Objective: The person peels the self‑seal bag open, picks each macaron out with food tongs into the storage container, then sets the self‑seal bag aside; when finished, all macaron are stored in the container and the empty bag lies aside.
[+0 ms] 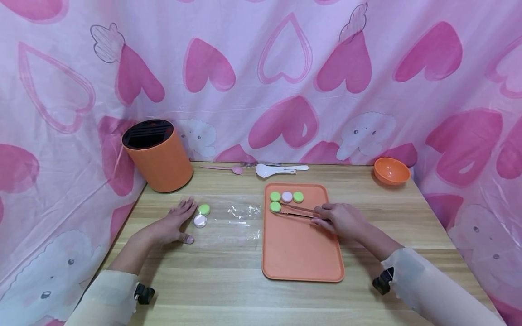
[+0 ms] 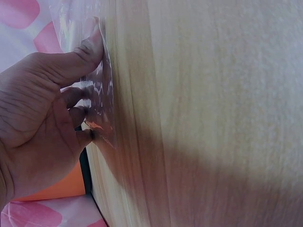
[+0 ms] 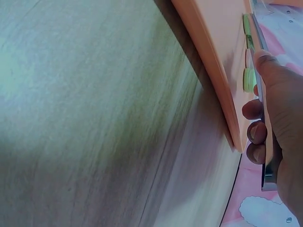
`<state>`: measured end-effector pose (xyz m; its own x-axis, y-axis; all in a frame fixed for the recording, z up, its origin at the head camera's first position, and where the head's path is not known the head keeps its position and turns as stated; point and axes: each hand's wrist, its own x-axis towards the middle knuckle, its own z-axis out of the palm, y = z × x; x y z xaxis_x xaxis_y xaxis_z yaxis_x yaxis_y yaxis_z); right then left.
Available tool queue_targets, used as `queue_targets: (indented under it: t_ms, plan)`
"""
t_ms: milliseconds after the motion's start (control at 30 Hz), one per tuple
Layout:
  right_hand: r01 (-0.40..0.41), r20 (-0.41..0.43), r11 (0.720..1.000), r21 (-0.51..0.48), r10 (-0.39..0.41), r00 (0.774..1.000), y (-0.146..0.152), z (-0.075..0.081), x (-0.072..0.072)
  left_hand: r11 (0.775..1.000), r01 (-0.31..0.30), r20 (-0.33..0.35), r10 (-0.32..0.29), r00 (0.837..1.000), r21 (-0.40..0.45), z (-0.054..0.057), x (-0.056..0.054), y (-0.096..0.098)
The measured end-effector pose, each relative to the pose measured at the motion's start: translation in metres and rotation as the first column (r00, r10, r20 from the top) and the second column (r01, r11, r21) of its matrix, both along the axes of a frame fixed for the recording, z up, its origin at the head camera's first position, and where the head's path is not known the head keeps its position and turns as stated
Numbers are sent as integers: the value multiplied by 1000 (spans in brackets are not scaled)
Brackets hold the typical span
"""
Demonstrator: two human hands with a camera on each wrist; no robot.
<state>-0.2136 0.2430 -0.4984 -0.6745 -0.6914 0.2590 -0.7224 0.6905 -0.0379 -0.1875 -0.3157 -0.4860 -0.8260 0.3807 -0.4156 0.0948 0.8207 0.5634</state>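
My right hand (image 1: 341,220) grips metal tongs (image 1: 294,214), their tips either side of a green macaron (image 1: 275,207) on an orange tray (image 1: 302,253). Behind that macaron, a green one (image 1: 275,197), a pale lilac one (image 1: 287,197) and another green one (image 1: 298,197) form a row along the tray's far end. To the left, my left hand (image 1: 175,224) rests with spread fingers on the edge of a clear plastic bag (image 1: 234,228). A green macaron (image 1: 204,209) and a pale lilac one (image 1: 200,221) lie at the bag's left end, beside the fingers.
An orange knife block (image 1: 161,163) stands at the back left. Along the table's back edge lie a pink spoon (image 1: 236,170), a fork (image 1: 248,165) and a white ladle-like spoon (image 1: 267,170). An orange bowl (image 1: 391,172) sits at the back right, before a heart-patterned curtain (image 1: 228,113).
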Motion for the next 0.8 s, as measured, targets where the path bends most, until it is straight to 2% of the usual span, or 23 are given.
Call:
queue_targets:
  t_ms: [167, 500, 600, 800]
  plan:
    - [20, 43, 1000, -4, -19, 999, -1, 1, 0, 1000, 2, 1, -2, 1000, 5, 0, 0, -1]
    - [69, 71, 997, -13, -68, 995, 1, 5, 0, 1000, -1, -4, 1, 1000, 6, 1, 0, 0]
    - [60, 40, 998, -10, -59, 997, -3, 9, 1, 1000, 1, -7, -1, 1000, 2, 0, 0, 0]
    - [-62, -87, 998, -28, 59, 994, -23, 11, 0, 1000, 8, -18, -8, 1000, -1, -1, 0, 0]
